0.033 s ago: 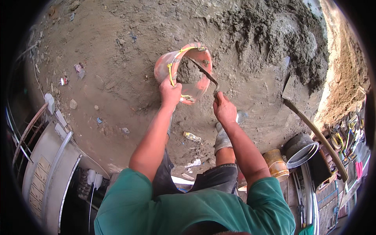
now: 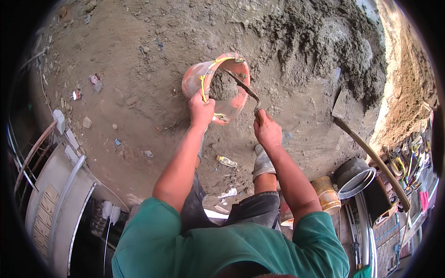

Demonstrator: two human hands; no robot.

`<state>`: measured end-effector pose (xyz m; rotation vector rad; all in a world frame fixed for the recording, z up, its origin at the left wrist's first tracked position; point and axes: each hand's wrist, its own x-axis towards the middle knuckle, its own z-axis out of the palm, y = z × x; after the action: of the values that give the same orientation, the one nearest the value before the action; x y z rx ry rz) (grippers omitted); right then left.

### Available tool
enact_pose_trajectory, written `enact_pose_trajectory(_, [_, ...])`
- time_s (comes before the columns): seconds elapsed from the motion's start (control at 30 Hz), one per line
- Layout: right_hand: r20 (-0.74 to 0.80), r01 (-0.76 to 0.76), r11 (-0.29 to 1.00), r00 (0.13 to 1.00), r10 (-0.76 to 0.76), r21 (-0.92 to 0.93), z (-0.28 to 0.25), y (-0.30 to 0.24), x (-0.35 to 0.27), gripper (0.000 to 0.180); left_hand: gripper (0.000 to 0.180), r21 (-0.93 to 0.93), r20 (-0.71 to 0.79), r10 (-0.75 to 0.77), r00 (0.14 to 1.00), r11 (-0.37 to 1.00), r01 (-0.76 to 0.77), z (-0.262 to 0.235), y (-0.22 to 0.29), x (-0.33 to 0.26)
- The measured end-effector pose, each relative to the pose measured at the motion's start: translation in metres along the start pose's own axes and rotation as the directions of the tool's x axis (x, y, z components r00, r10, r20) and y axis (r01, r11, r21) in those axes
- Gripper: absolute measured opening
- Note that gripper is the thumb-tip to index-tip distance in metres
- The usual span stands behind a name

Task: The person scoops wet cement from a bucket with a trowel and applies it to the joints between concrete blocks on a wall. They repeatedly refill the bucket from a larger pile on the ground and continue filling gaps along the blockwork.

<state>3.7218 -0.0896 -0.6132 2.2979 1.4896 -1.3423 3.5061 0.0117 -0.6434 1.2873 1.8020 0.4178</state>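
A reddish-orange bucket, smeared with grey, is tilted on the ground with its mouth toward me and to the right. Its rim carries a yellow cord, and grey mortar lies inside. My left hand is closed around the near left part of the rim. In my right hand is the handle of a trowel, whose dark, mortar-coated blade reaches across the bucket's mouth. The fingers wrap the handle below the blade's bent neck.
A heap of wet mortar spreads at the far right, with a long-handled shovel beside it. A yellowish bucket and a dark tub stand at the near right. A plastic bottle lies by my feet.
Almost nothing differs. My right hand and the trowel have shifted very slightly, and the view has moved a little; the left hand keeps its grip on the bucket's rim.
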Motion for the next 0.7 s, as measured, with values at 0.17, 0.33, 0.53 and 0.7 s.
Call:
enact_pose_trajectory(0.17, [-0.041, 0.162, 0.983, 0.985, -0.166, -0.089, -0.067, -0.043, -0.052, 0.02, 0.013, -0.057, -0.016, 0.072, 0.997, 0.996, -0.073, -0.083, 0.07, -0.05])
enact_pose_trajectory(0.33, [0.274, 0.208, 0.952, 0.951, -0.143, -0.225, -0.115, -0.11, -0.109, 0.026, 0.008, -0.039, -0.048, 0.158, 0.986, 0.986, -0.16, -0.174, 0.152, -0.106])
enact_pose_trajectory(0.53, [0.159, 0.293, 0.88, 0.955, -0.251, -0.373, -0.218, -0.174, -0.203, 0.031, 0.009, -0.128, -0.206, 0.283, 0.937, 0.941, -0.312, -0.254, 0.217, -0.181])
enact_pose_trajectory(0.7, [0.619, 0.187, 0.982, 0.769, -0.162, 0.025, -0.239, -0.209, -0.221, 0.033, 0.008, -0.164, -0.398, 0.32, 0.86, 0.897, -0.409, -0.308, 0.238, -0.256])
